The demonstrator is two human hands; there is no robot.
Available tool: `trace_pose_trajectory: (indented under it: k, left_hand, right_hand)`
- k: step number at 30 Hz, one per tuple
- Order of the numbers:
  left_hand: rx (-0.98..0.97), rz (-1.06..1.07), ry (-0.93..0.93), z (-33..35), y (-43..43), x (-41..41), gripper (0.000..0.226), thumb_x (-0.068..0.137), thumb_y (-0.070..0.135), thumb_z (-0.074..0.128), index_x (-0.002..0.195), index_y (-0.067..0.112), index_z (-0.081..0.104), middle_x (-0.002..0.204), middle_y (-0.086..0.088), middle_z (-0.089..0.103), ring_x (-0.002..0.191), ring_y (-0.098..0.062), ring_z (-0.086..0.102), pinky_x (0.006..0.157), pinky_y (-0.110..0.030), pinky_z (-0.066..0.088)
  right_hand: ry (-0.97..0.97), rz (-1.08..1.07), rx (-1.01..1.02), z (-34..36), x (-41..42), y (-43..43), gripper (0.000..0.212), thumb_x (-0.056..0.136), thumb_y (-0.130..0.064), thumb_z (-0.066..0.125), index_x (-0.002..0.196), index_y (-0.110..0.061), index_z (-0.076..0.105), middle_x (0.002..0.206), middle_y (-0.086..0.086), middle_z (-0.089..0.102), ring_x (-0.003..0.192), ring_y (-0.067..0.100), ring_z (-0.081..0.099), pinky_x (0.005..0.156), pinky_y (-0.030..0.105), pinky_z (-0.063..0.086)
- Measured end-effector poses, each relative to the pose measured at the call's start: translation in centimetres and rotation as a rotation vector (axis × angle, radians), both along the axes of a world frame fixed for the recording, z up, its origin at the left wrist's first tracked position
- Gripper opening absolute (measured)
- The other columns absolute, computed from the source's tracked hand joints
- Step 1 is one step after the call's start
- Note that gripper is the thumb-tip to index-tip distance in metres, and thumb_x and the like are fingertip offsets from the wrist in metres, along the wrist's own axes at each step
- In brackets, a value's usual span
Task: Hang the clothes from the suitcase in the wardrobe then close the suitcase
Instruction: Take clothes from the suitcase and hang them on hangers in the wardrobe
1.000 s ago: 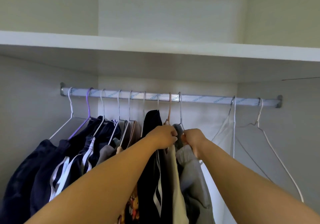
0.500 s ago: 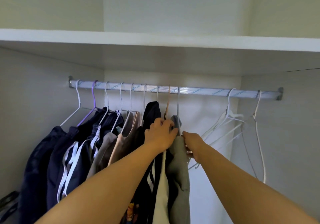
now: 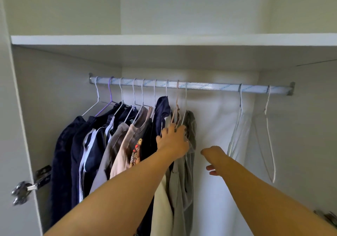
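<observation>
The grey fabric garment (image 3: 191,124) hangs on a white wire hanger (image 3: 186,97) from the silver metal rail (image 3: 209,87) at frame centre, directly beyond the left hand (image 3: 173,141). That arm reaches up, fingers on the hanger's shoulder (clasping or just touching, I cannot tell). The right hand (image 3: 214,157), lower right of it, droops loosely curled, holding nothing.

shiny metal rail (image 3: 209,87), thin wire hangers (image 3: 269,141), soft matt cloth clothes (image 3: 87,144)

Soft, even light fills the wardrobe (image 3: 200,117); I note dim shadow under the shelf (image 3: 164,40). Wide-angle bows the edges. Empty hangers (image 3: 240,126) at right read blurred.
</observation>
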State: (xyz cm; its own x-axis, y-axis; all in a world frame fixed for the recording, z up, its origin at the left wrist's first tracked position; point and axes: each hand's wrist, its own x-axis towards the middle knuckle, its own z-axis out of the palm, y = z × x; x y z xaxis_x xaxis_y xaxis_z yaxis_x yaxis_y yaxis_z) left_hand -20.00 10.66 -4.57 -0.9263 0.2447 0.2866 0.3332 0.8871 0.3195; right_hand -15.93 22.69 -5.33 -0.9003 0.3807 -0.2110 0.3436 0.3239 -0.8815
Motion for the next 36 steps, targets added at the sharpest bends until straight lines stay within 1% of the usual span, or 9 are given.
trace_pose_trajectory:
  k: [4, 6, 8, 13, 19, 23, 28, 33, 36]
  left_hand:
    - [0.04, 0.021, 0.036, -0.8, 0.6, 2.1, 0.059, 0.096, 0.033, 0.044, 0.147, 0.029, 0.014, 0.154, -0.003, 0.019, 0.14, -0.03, 0.019, 0.11, -0.048, 0.023]
    - [0.113, 0.024, 0.053, -1.6, 0.6, 3.6, 0.057, 0.095, 0.031, 0.046, 0.146, 0.029, 0.019, 0.15, -0.003, 0.027, 0.137, -0.03, 0.026, 0.107, -0.048, 0.027]
    - [0.171, 0.054, 0.084, -2.3, 0.3, 5.3, 0.051, 0.094, 0.028, 0.046, 0.142, 0.027, 0.029, 0.145, -0.003, 0.035, 0.132, -0.029, 0.033, 0.103, -0.046, 0.03]
    - [0.319, 0.16, 0.085, -5.9, -1.3, 11.2, 0.034, 0.093, 0.02, 0.045, 0.126, 0.016, 0.051, 0.126, -0.009, 0.049, 0.118, -0.03, 0.045, 0.097, -0.042, 0.04]
    - [0.512, 0.305, -0.179, -12.8, -6.0, 19.5, 0.027, 0.093, 0.014, 0.043, 0.112, 0.012, 0.061, 0.115, -0.011, 0.063, 0.105, -0.03, 0.058, 0.085, -0.032, 0.047]
    - [0.56, 0.542, -0.33, -18.3, -11.8, 26.0, 0.028, 0.092, 0.016, 0.041, 0.108, 0.014, 0.065, 0.11, -0.012, 0.066, 0.101, -0.031, 0.061, 0.083, -0.032, 0.049]
    - [0.717, 0.779, -0.414, -22.4, -19.2, 33.7, 0.025, 0.09, 0.012, 0.044, 0.101, 0.014, 0.066, 0.102, -0.013, 0.068, 0.092, -0.028, 0.064, 0.082, -0.031, 0.052]
    - [0.776, 1.011, -0.422, -25.3, -26.3, 40.6, 0.022, 0.092, 0.016, 0.046, 0.101, 0.018, 0.066, 0.098, -0.007, 0.067, 0.085, -0.021, 0.062, 0.078, -0.028, 0.052]
    - [0.839, 1.145, -0.397, -26.6, -30.5, 44.1, 0.023, 0.093, 0.016, 0.046, 0.104, 0.015, 0.066, 0.094, -0.004, 0.065, 0.084, -0.018, 0.06, 0.075, -0.026, 0.051]
  right_hand:
    - [0.03, 0.07, -0.068, 0.2, 2.3, -0.3, 0.014, 0.095, -0.012, 0.049, 0.088, -0.003, 0.057, 0.099, 0.017, 0.058, 0.087, 0.028, 0.054, 0.092, 0.04, 0.049]
    - [0.048, 0.11, -0.169, -0.3, 3.8, -0.7, 0.015, 0.094, -0.011, 0.047, 0.094, -0.004, 0.061, 0.09, 0.014, 0.06, 0.076, 0.024, 0.051, 0.083, 0.038, 0.051]
    - [0.047, 0.134, -0.217, -1.0, 4.8, -1.3, 0.016, 0.094, -0.012, 0.047, 0.081, -0.008, 0.057, 0.074, 0.008, 0.055, 0.063, 0.019, 0.049, 0.067, 0.029, 0.047]
    - [-0.048, 0.174, -0.238, -4.2, 8.6, -3.4, 0.024, 0.094, -0.012, 0.05, 0.07, -0.009, 0.051, 0.066, 0.005, 0.052, 0.053, 0.016, 0.044, 0.05, 0.023, 0.038]
    - [-0.117, 0.335, -0.278, -11.0, 14.9, -8.2, 0.021, 0.093, -0.008, 0.045, 0.073, -0.011, 0.051, 0.066, 0.006, 0.053, 0.054, 0.017, 0.045, 0.053, 0.022, 0.034]
    - [-0.308, 0.489, -0.351, -15.7, 19.3, -13.7, 0.026, 0.094, -0.005, 0.04, 0.068, -0.01, 0.045, 0.062, 0.007, 0.044, 0.052, 0.017, 0.034, 0.052, 0.022, 0.025]
    - [-0.494, 0.67, -0.303, -19.9, 24.3, -21.3, 0.027, 0.095, -0.006, 0.039, 0.069, -0.011, 0.044, 0.064, 0.006, 0.045, 0.052, 0.016, 0.035, 0.051, 0.022, 0.022]
    - [-0.61, 0.86, -0.146, -23.1, 29.4, -29.4, 0.01, 0.095, -0.011, 0.047, 0.094, -0.007, 0.057, 0.078, 0.008, 0.059, 0.059, 0.018, 0.051, 0.053, 0.021, 0.038]
    - [-0.647, 0.978, -0.069, -24.4, 32.1, -34.1, 0.014, 0.094, -0.011, 0.049, 0.102, -0.005, 0.058, 0.09, 0.011, 0.062, 0.063, 0.019, 0.054, 0.054, 0.021, 0.041]
